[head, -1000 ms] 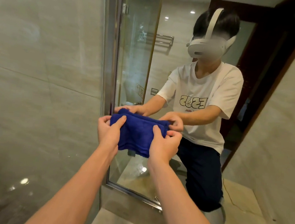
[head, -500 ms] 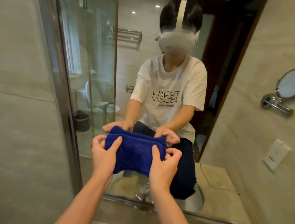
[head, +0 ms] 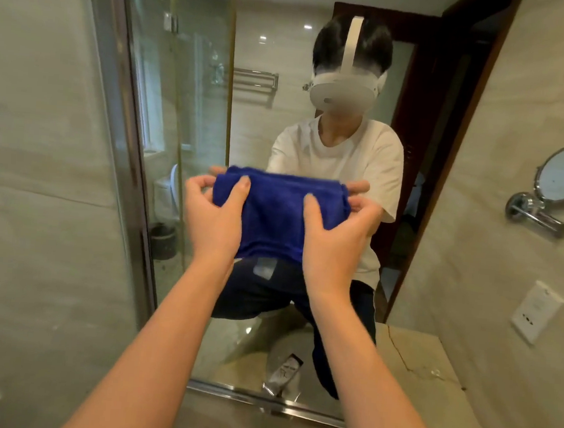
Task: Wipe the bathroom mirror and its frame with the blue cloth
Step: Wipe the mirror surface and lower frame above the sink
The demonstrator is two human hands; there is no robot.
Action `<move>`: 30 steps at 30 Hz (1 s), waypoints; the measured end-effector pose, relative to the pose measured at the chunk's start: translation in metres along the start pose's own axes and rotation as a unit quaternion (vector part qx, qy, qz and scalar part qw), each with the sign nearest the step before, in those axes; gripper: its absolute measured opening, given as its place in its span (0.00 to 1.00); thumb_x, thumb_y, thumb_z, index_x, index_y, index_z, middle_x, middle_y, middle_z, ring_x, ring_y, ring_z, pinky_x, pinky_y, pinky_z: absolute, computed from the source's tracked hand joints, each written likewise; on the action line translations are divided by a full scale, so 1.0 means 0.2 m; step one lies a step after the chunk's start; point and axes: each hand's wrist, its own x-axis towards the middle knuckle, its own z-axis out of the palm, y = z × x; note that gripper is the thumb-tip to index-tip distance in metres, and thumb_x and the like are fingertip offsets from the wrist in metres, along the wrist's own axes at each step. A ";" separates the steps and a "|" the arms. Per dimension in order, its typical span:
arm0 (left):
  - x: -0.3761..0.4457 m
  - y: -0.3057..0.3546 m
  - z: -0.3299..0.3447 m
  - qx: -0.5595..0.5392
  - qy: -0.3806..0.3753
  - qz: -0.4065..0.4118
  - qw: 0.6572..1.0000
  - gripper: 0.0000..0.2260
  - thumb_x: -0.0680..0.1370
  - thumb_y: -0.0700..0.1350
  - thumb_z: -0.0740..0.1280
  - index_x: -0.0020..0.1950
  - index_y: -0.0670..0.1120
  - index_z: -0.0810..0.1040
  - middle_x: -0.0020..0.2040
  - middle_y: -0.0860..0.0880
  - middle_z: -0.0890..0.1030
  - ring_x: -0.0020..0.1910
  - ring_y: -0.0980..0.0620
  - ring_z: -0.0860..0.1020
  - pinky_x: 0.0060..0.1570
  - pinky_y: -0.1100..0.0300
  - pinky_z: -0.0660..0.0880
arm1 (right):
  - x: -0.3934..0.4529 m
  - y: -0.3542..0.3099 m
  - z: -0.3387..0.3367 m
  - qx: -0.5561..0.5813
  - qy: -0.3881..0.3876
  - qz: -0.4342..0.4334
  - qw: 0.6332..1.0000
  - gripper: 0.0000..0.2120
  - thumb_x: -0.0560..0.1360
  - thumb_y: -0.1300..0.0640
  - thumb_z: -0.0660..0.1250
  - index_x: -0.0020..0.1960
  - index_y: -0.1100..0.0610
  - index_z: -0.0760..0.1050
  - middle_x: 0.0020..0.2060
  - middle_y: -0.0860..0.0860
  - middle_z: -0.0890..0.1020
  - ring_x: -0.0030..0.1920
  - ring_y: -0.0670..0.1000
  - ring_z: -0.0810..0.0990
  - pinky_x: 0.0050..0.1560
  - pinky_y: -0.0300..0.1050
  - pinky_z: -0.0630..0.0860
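Observation:
A folded blue cloth [head: 274, 213] hangs in front of the bathroom mirror [head: 319, 64], held at chest height. My left hand [head: 214, 215] grips its left end, thumb on the near face and fingers curled behind. My right hand [head: 336, 233] pinches its right end the same way. The mirror's metal frame [head: 132, 175] runs down the left side and along the bottom edge [head: 259, 399]. In the glass I see the reflection of a person in a white shirt and headset holding the cloth. Whether the cloth touches the glass I cannot tell.
A tiled wall [head: 33, 177] lies left of the frame. The mirror reflects a round shaving mirror [head: 563, 177] on an arm, a wall socket [head: 536, 311], a glass shower door and a dark doorway. A stone counter edge [head: 223, 422] sits under the mirror.
The view has swung right, so the frame's left edge moved left in the picture. Both hands keep their hold on the cloth and have spread it slightly wider before the glass.

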 end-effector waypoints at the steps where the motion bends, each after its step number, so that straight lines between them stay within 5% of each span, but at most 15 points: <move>1: -0.05 -0.09 -0.03 0.027 0.000 -0.013 1.000 0.15 0.74 0.49 0.74 0.53 0.49 0.70 0.44 0.53 0.82 0.44 0.53 0.81 0.48 0.55 0.78 | -0.06 0.07 -0.02 -0.026 -0.015 0.010 0.999 0.17 0.76 0.55 0.70 0.56 0.54 0.63 0.45 0.42 0.74 0.46 0.33 0.77 0.43 0.31 0.76; 5: -0.35 -0.46 -0.13 0.056 -0.018 -0.101 0.993 0.13 0.75 0.47 0.73 0.50 0.50 0.69 0.41 0.49 0.82 0.43 0.49 0.79 0.47 0.49 0.76 | -0.32 0.39 -0.17 -0.117 -0.029 0.080 0.989 0.13 0.78 0.53 0.67 0.56 0.50 0.63 0.49 0.47 0.77 0.49 0.49 0.78 0.49 0.46 0.76; 11: -0.46 -0.46 0.02 0.048 -0.003 -0.082 0.995 0.15 0.75 0.44 0.74 0.52 0.47 0.69 0.39 0.51 0.80 0.39 0.52 0.78 0.50 0.46 0.77 | -0.25 0.45 -0.33 -0.122 -0.003 0.080 0.989 0.13 0.78 0.53 0.67 0.54 0.48 0.62 0.46 0.47 0.77 0.45 0.45 0.77 0.44 0.42 0.74; 16: -0.44 -0.22 0.30 -0.003 -0.030 -0.002 1.000 0.14 0.75 0.47 0.74 0.49 0.52 0.68 0.34 0.55 0.80 0.34 0.62 0.77 0.43 0.59 0.76 | 0.06 0.29 -0.45 -0.107 0.052 0.016 0.993 0.14 0.77 0.55 0.67 0.53 0.51 0.62 0.42 0.40 0.74 0.41 0.41 0.75 0.40 0.27 0.69; 20: -0.48 -0.12 0.48 0.004 -0.055 0.064 0.996 0.14 0.77 0.46 0.72 0.48 0.52 0.65 0.30 0.62 0.80 0.32 0.64 0.76 0.41 0.65 0.74 | 0.21 0.26 -0.58 -0.100 0.070 -0.016 0.992 0.13 0.77 0.55 0.67 0.53 0.52 0.62 0.44 0.42 0.76 0.41 0.43 0.76 0.40 0.29 0.70; 23: -0.58 -0.24 0.50 0.041 -0.073 0.084 0.993 0.13 0.77 0.48 0.71 0.50 0.52 0.65 0.32 0.63 0.79 0.35 0.60 0.76 0.44 0.57 0.75 | 0.14 0.41 -0.66 -0.100 0.077 -0.010 0.992 0.13 0.77 0.56 0.67 0.55 0.54 0.64 0.47 0.48 0.78 0.45 0.47 0.78 0.43 0.41 0.74; 25: -0.69 -0.38 0.49 0.080 -0.082 0.078 0.990 0.14 0.76 0.50 0.72 0.52 0.51 0.67 0.33 0.60 0.80 0.37 0.56 0.78 0.48 0.52 0.76 | 0.04 0.55 -0.73 -0.113 0.086 0.022 0.990 0.13 0.77 0.57 0.67 0.56 0.54 0.64 0.48 0.48 0.77 0.46 0.48 0.77 0.45 0.43 0.73; 28: -0.90 -0.59 0.47 0.120 -0.098 0.014 0.988 0.15 0.76 0.48 0.72 0.53 0.49 0.67 0.36 0.52 0.81 0.37 0.55 0.77 0.47 0.57 0.75 | -0.10 0.76 -0.88 -0.137 0.074 0.073 0.985 0.13 0.77 0.57 0.67 0.56 0.51 0.64 0.51 0.52 0.78 0.50 0.53 0.78 0.48 0.44 0.73; 30: -1.03 -0.68 0.46 0.130 -0.106 -0.035 0.985 0.14 0.76 0.48 0.72 0.54 0.50 0.67 0.39 0.49 0.81 0.41 0.51 0.79 0.48 0.51 0.76 | -0.15 0.85 -0.97 -0.144 0.056 0.104 0.983 0.14 0.77 0.58 0.67 0.56 0.50 0.64 0.51 0.50 0.77 0.51 0.52 0.78 0.48 0.35 0.71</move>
